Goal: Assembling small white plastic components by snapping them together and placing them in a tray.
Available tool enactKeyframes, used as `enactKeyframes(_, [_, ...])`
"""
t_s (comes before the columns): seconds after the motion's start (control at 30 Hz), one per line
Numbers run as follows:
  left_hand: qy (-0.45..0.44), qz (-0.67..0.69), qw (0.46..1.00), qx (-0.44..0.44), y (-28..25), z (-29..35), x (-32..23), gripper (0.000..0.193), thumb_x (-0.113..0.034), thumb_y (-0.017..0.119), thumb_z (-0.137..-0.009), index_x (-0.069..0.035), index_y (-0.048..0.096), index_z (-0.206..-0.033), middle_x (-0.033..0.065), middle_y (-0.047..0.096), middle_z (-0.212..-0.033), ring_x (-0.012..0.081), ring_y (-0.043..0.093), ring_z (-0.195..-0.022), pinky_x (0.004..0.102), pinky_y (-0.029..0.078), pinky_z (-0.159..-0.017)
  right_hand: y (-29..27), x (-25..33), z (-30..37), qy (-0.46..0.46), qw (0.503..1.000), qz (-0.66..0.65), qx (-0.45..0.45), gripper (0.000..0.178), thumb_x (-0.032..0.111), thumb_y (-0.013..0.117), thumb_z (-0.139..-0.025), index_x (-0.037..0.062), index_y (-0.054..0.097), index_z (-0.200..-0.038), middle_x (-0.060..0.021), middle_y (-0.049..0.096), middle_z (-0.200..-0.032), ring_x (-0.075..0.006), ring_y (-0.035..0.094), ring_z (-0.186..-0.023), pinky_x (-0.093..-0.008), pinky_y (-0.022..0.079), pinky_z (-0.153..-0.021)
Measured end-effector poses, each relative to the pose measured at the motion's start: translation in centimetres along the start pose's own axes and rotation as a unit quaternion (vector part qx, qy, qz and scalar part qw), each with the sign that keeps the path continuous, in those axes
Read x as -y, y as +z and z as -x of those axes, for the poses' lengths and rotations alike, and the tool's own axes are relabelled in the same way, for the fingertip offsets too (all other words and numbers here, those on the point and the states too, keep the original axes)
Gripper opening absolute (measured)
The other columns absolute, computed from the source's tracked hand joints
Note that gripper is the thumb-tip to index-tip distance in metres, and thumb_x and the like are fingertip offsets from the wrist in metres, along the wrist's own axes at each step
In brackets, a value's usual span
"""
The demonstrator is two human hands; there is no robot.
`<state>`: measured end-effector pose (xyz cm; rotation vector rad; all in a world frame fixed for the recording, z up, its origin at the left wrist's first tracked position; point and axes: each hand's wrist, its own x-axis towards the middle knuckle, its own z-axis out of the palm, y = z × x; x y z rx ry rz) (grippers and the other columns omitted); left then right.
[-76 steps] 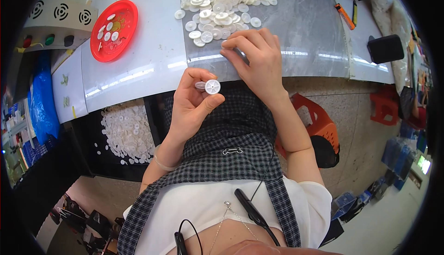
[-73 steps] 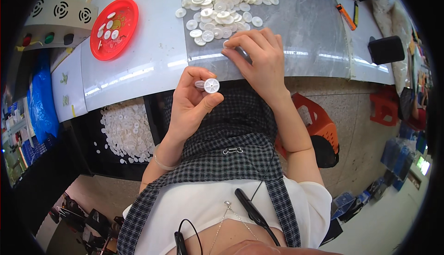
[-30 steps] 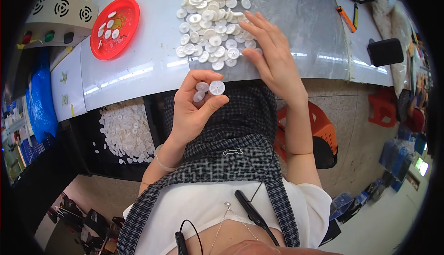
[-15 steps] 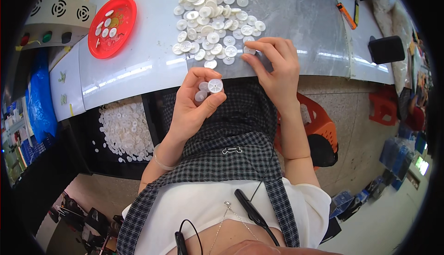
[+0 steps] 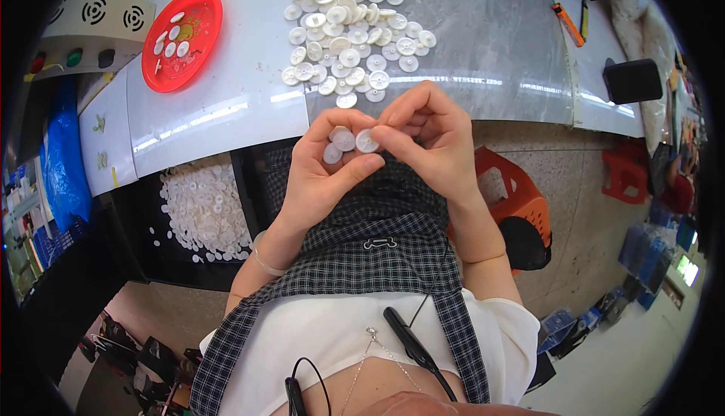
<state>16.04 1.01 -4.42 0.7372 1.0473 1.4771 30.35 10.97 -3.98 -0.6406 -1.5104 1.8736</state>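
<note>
In front of my apron, both hands meet just off the table's near edge. My left hand (image 5: 310, 178) is curled round a few small white plastic wheels (image 5: 343, 140), which lie against its fingers. With thumb and fingers, my right hand (image 5: 438, 148) pinches another white wheel (image 5: 367, 141), right beside those in the left. Its other fingers are bent, and whether they hide anything I cannot tell. Just beyond the hands, a loose heap of similar spoked wheels (image 5: 349, 57) spreads over the grey table top (image 5: 483, 46).
A red plate (image 5: 215, 23) with several wheels stands at the left, near a machine housing (image 5: 91, 27) with coloured buttons. Below the table edge, a black tray (image 5: 177, 269) holds many small white parts. An orange cutter (image 5: 568, 25) and black phone-like object (image 5: 633, 81) lie right. An orange stool (image 5: 532, 208) stands below.
My right hand has come from the heap's near edge to my left hand and now pinches a wheel there. The left hand's wheels have shifted slightly.
</note>
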Motion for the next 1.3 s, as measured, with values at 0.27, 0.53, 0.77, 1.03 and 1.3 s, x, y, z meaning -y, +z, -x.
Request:
enactKeyframes(0.27, [-0.035, -0.001, 0.999, -0.002, -1.2, 0.5, -0.1, 0.031, -0.005, 0.071, -0.086, -0.003, 0.057, -0.114, -0.0029, 0.056, -0.094, 0.0001, 0.048, -0.076, 0.0135, 0.039, -0.062, -0.6, -1.0, -1.6, -0.207, 0.888, 0.406, -0.065, 0.020, 0.002, 0.075, -0.075, 0.0068, 0.067, -0.092, -0.0022, 0.067, -0.085, -0.0132, 0.061, -0.076, -0.0256, 0.048, -0.061])
enactKeyframes(0.53, [-0.049, 0.013, 0.999, 0.013, -1.6, 0.5, 0.3, 0.032, -0.012, 0.068, -0.090, -0.002, 0.055, -0.117, -0.0018, 0.055, -0.086, 0.0015, 0.044, -0.060, 0.0159, 0.035, -0.051, -1.2, -1.3, -1.3, -0.225, 0.837, 0.491, -0.086, 0.020, 0.008, 0.079, -0.070, 0.0090, 0.069, -0.087, -0.0021, 0.063, -0.080, -0.0197, 0.058, -0.076, -0.0307, 0.046, -0.063])
enactKeyframes(0.77, [-0.092, 0.139, 0.986, 0.009, -1.6, 0.0, 0.1, 0.035, -0.017, 0.059, -0.095, -0.002, 0.045, -0.125, 0.0054, 0.052, -0.092, 0.0060, 0.048, -0.067, 0.0167, 0.036, -0.049, -1.3, -1.6, -1.5, -0.237, 0.822, 0.509, -0.090, 0.025, 0.016, 0.080, -0.068, 0.0123, 0.069, -0.090, -0.0007, 0.060, -0.086, -0.0202, 0.056, -0.080, -0.0319, 0.046, -0.063])
enactKeyframes(1.03, [-0.047, 0.033, 0.998, 0.031, -1.6, 0.2, 0.3, 0.030, -0.007, 0.062, -0.092, -0.004, 0.047, -0.118, 0.0079, 0.056, -0.096, 0.0077, 0.050, -0.065, 0.0173, 0.039, -0.050, -0.9, -0.8, -0.7, -0.241, 0.811, 0.530, -0.051, 0.030, 0.016, 0.082, -0.063, 0.0132, 0.070, -0.091, 0.0027, 0.064, -0.093, -0.0180, 0.058, -0.088, -0.0307, 0.043, -0.074])
enactKeyframes(1.3, [-0.042, 0.042, 0.998, 0.035, -1.5, 0.1, 0.2, 0.031, -0.009, 0.064, -0.091, -0.004, 0.048, -0.117, 0.0085, 0.056, -0.098, 0.0079, 0.051, -0.064, 0.0175, 0.041, -0.050, -2.5, -1.9, 0.8, -0.248, 0.818, 0.518, -0.013, 0.028, 0.013, 0.079, -0.068, 0.0163, 0.070, -0.094, 0.0036, 0.069, -0.099, -0.0153, 0.059, -0.089, -0.0315, 0.040, -0.080])
